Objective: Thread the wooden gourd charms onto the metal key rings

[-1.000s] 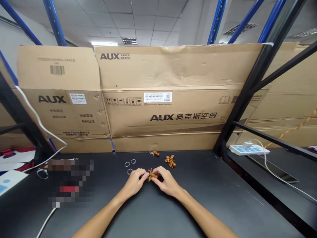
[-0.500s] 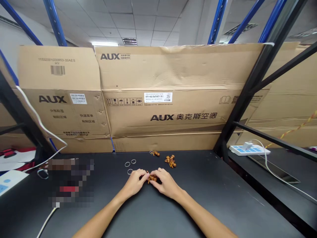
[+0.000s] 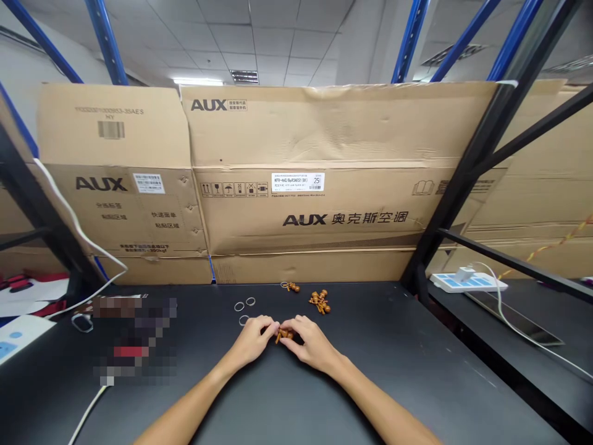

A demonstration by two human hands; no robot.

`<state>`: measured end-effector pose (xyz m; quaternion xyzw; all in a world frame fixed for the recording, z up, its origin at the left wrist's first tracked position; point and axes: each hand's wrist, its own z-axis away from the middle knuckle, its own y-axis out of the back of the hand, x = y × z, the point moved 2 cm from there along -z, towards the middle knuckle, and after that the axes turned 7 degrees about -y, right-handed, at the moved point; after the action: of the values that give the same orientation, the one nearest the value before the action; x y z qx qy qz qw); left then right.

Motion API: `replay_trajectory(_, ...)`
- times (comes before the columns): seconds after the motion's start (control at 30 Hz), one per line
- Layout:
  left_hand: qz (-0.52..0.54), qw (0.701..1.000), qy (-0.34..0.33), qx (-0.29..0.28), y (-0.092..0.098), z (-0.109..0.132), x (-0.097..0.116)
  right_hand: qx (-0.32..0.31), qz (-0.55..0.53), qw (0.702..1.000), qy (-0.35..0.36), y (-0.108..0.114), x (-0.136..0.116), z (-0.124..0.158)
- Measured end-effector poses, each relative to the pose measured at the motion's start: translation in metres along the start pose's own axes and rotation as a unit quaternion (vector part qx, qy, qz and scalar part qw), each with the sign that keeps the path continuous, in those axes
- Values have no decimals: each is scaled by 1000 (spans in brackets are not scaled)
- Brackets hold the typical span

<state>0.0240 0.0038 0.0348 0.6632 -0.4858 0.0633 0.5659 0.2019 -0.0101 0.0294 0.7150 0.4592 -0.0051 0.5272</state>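
Observation:
My right hand (image 3: 311, 343) grips a small brown figurine (image 3: 284, 334) between thumb and fingers, low over the dark table. Right beside it, the fingertips of my left hand (image 3: 254, 340) are pinched together at the figurine's left end; what lies between them is hidden. Close to my left knuckles lies a silver ring (image 3: 243, 321), partly covered, with two more rings (image 3: 251, 301) behind it. Beyond my right hand is a small heap of similar brown figurines (image 3: 320, 301). Farther back, another figurine (image 3: 293, 287) lies with a ring at its left end.
Large cardboard panels (image 3: 306, 142) stand along the table's back edge. A black upright post (image 3: 456, 179) rises at the right, with a white power strip (image 3: 467, 282) past it. On the left are a pixelated patch, a white cable (image 3: 83, 232) and a metal loop (image 3: 82, 322).
The view has shifted very slightly. A small reddish-brown bit between the left fingertips is no longer visible. Both hands otherwise stay in place around the figurine.

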Motion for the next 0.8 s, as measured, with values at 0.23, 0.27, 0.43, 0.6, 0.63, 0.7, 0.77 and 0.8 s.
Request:
replay_trajectory(0.23,8,1000,-9,-1,1,1,3,34,-11,999,0,0,3,0)
replay_trajectory(0.27,9,1000,-12,-2,1,1,4,41,-12,999,2,0,4,0)
replay_trajectory(0.43,28,1000,-12,-4,2,0,5,39,8,999,3,-4,4,-1)
replay_trajectory(0.6,43,999,-1,-3,1,1,1,22,22,1000,3,-1,2,-2)
replay_trajectory(0.63,44,999,2,-2,1,1,0,19,24,1000,4,-1,2,-2)
replay_trajectory(0.7,49,999,6,-1,1,0,-2,12,30,999,5,0,2,-2)
replay_trajectory(0.77,55,998,7,-2,1,0,-2,6,39,999,4,0,3,-1)
replay_trajectory(0.8,57,998,7,-3,2,0,-1,4,45,999,3,-1,4,-1)
